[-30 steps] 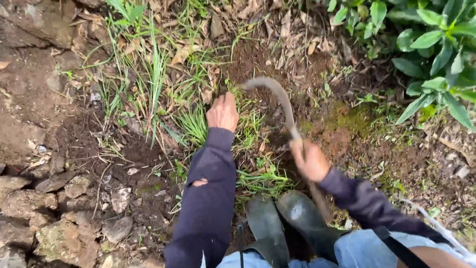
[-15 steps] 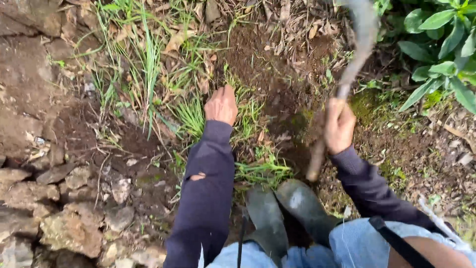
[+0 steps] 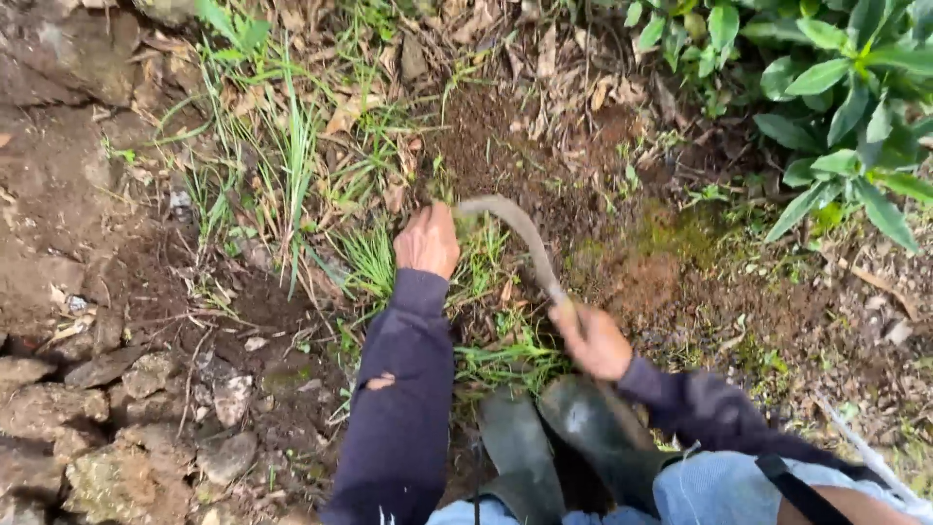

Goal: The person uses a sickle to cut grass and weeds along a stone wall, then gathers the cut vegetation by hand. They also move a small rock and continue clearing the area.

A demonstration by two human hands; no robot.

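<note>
Crouching low, you had your dark rubber boots [image 3: 554,442] planted at 6 o'clock, toes pointing up the frame. Just beyond them, at 5 o'clock from the middle, your right hand [image 3: 595,342] was wrapped tight around the handle of a curved sickle [image 3: 515,233], whose blurred blade arched toward 11 o'clock and ended just beside your other hand. Your left hand [image 3: 426,241], sleeved in dark blue, was clenched on a tuft of grass [image 3: 374,258] near the centre. Dark loose soil [image 3: 496,146] lay past the blade at 12 o'clock. Rough stones [image 3: 107,428] sat at 8 o'clock, and a broad-leaved green plant [image 3: 836,87] filled 2 o'clock.
</note>
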